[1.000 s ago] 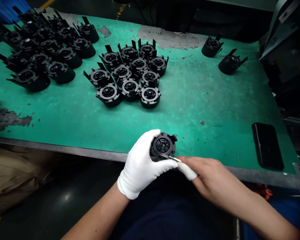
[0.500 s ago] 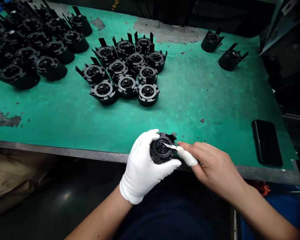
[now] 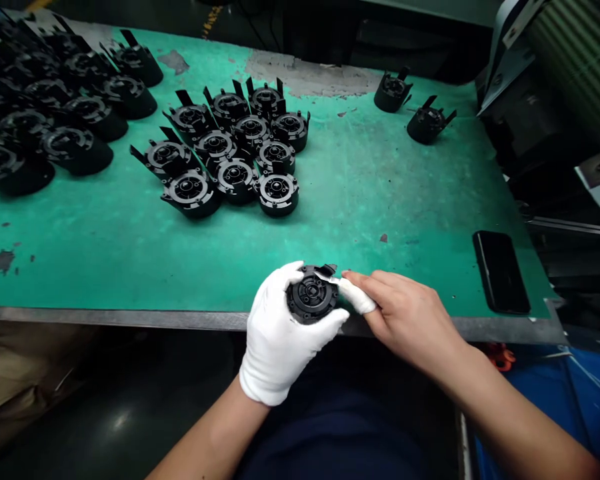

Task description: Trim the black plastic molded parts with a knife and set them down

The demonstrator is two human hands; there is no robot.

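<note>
My left hand [image 3: 280,337], in a white glove, is wrapped round a round black plastic housing [image 3: 311,292] near the table's front edge. Its ringed face, with a square hole in the middle, is turned up toward me. In my right hand [image 3: 413,310], bare but for a white cover on the thumb, is a small knife [image 3: 326,276] pinched between thumb and forefinger. The pale blade lies at the housing's upper right rim, beside an upright black tab [image 3: 327,269]. The knife's handle is hidden by my fingers.
A cluster of similar black housings [image 3: 235,177] stands on the green tabletop [image 3: 350,193]. More housings [image 3: 75,148] crowd the far left, and two [image 3: 393,91] stand at the back right. A black phone [image 3: 501,272] lies near the right edge. A blue container [image 3: 545,400] is below.
The knife's tip has moved from the centre of the housing's face to its upper right rim. The view has shifted slightly right. Both hands keep their holds.
</note>
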